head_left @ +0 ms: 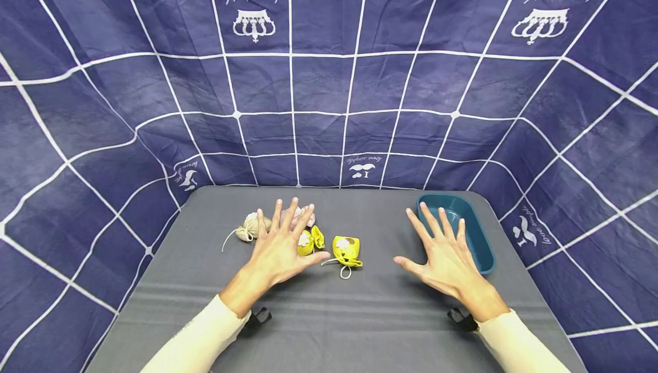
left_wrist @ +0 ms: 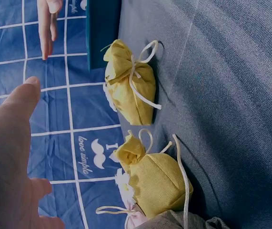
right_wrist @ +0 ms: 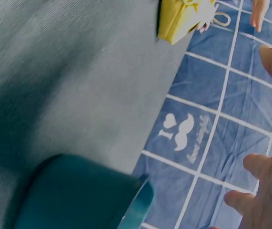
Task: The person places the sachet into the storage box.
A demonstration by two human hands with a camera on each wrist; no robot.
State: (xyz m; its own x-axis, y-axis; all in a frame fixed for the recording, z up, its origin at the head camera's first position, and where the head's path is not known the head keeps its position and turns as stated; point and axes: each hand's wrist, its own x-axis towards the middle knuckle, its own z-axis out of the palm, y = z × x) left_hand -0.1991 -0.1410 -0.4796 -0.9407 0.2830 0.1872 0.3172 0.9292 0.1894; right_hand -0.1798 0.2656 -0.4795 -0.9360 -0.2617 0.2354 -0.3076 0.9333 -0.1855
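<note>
My left hand (head_left: 280, 247) is spread flat in the air over the small drawstring pouches, its fingers straight and holding nothing. Beneath and around it are a beige pouch (head_left: 248, 228), a pink pouch (head_left: 310, 217) partly hidden by the fingers, and a yellow pouch (head_left: 305, 243) with a white flower. Just right of the thumb lies a second yellow pouch (head_left: 346, 249), its pale cord looped toward me. My right hand (head_left: 446, 260), also spread with straight fingers, hovers over the near left side of a teal tub (head_left: 480, 241) and hides part of it.
A grey cloth covers the table (head_left: 380, 316). Blue curtains (head_left: 324, 87) with a white grid stand along the back and both sides. Black straps with small mounts (head_left: 259, 319) sit at both wrists, below cream sleeves (head_left: 203, 333).
</note>
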